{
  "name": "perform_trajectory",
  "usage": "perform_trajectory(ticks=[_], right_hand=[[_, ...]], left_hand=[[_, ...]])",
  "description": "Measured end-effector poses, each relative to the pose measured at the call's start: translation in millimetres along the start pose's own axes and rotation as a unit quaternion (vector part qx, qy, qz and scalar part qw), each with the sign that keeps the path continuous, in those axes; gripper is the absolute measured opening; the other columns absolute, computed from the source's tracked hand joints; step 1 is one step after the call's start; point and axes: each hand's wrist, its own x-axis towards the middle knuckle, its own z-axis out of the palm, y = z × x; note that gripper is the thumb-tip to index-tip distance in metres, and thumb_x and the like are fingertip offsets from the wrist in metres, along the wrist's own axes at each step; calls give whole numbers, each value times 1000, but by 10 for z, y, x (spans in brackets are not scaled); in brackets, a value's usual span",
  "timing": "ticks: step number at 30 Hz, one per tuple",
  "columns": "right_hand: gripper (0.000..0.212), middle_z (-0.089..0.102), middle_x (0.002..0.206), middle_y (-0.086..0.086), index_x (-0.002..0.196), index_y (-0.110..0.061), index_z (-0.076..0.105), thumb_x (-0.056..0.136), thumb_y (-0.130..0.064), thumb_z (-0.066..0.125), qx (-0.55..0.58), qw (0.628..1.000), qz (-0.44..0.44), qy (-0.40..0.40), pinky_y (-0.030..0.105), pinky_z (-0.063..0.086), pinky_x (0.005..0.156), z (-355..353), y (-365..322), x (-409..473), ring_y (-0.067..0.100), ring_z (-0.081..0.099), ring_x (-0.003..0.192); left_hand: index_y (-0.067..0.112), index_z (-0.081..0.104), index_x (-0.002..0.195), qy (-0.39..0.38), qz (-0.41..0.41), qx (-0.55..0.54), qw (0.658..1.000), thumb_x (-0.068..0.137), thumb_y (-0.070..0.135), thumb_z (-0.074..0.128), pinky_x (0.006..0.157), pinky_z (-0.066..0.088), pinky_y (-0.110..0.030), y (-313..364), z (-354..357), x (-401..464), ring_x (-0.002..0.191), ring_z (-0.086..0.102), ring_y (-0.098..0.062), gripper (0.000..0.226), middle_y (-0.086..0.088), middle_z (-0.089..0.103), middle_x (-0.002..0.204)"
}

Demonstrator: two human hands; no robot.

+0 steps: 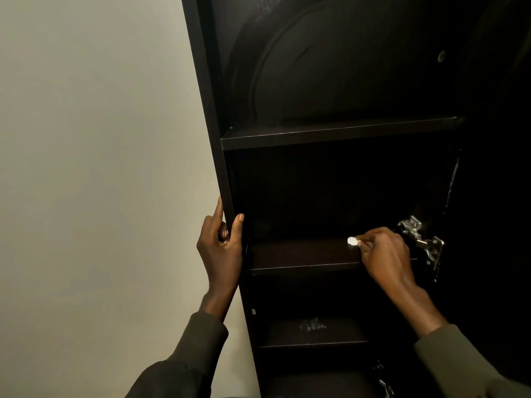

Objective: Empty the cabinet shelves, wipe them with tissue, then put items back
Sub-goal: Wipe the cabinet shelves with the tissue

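Observation:
A tall dark cabinet (221, 156) stands open before me, its left side panel against a pale wall. My left hand (221, 248) grips the front edge of that panel, thumb inside and fingers outside. My right hand (385, 254) pinches a small white wad of tissue (352, 241) and holds it on the right part of the middle shelf (301, 254). That shelf carries nothing else that I can see. The upper shelf (339, 133) looks bare too. A lower shelf (313, 334) shows a faint pale smear or small clear object, too dim to identify.
A metal door hinge (422, 239) sits on the cabinet's right side just past my right hand. Another hinge (385, 386) shows near the bottom. The pale wall (100, 168) fills the left. The cabinet's interior is very dark.

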Motion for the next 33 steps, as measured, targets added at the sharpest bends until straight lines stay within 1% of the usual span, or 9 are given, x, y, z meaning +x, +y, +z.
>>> perform_trajectory(ticks=[4,6,9,12,17,26,28,31,33], right_hand=[[17,59,114,2,106,-12,71,92,-17,63,56,998,-5,-29,21,50,79,178,-335,-135,16,61,98],[17,57,113,-1,108,-15,69,92,-17,63,74,995,-50,-52,19,52,83,302,-585,-269,10,57,97],[22,57,110,-4,111,-20,69,91,-13,63,95,983,-137,-82,6,40,77,457,-921,-508,3,48,96],[25,62,104,-6,111,-21,73,90,-9,64,141,966,-187,-113,10,41,81,475,-1084,-726,6,51,97],[22,63,96,-14,105,-24,75,88,-11,68,249,956,-101,-118,13,50,81,480,-674,-1010,1,61,90],[20,65,97,-9,106,-17,75,90,-10,66,140,985,69,-80,5,40,68,729,592,-951,-1,58,83],[19,70,101,0,106,-15,74,90,-10,66,115,986,88,-85,10,42,70,782,749,-883,8,62,86],[19,73,102,7,106,-16,74,90,-10,65,64,987,100,-112,26,52,78,899,939,-862,22,68,93],[21,70,106,9,110,-15,72,91,-10,63,33,987,90,-130,28,51,81,952,994,-852,25,66,97]], left_hand=[[16,49,143,-1,-15,8,1000,92,19,68,65,38,-8,-59,1,-44,66,45,-6,55,0,43,68],[17,50,143,-1,-28,4,1000,91,20,69,65,40,-9,-89,-17,-106,65,46,-8,55,-6,46,68],[20,51,141,-7,-40,-1,999,90,21,70,63,39,-11,-139,-48,-221,62,43,-11,55,-9,45,67],[21,56,138,-1,-59,-4,998,89,22,71,61,39,-14,-191,-61,-340,58,40,-10,51,-7,43,64],[23,60,133,13,-74,-9,997,87,22,72,62,40,-13,-280,-89,-555,57,41,-14,48,-5,44,62],[24,60,132,4,-154,-13,988,85,24,74,60,41,-9,-553,-59,-1069,56,44,-10,50,0,43,60],[30,56,133,-6,-159,-12,987,83,25,75,60,39,-11,-597,-49,-1129,55,41,-9,54,1,42,60],[22,53,139,-20,-167,16,986,83,24,77,59,36,-12,-707,-30,-1236,56,36,-9,61,2,38,62],[18,53,139,-26,-171,19,985,83,24,77,59,36,-11,-731,-20,-1243,58,36,-9,61,3,38,63]])
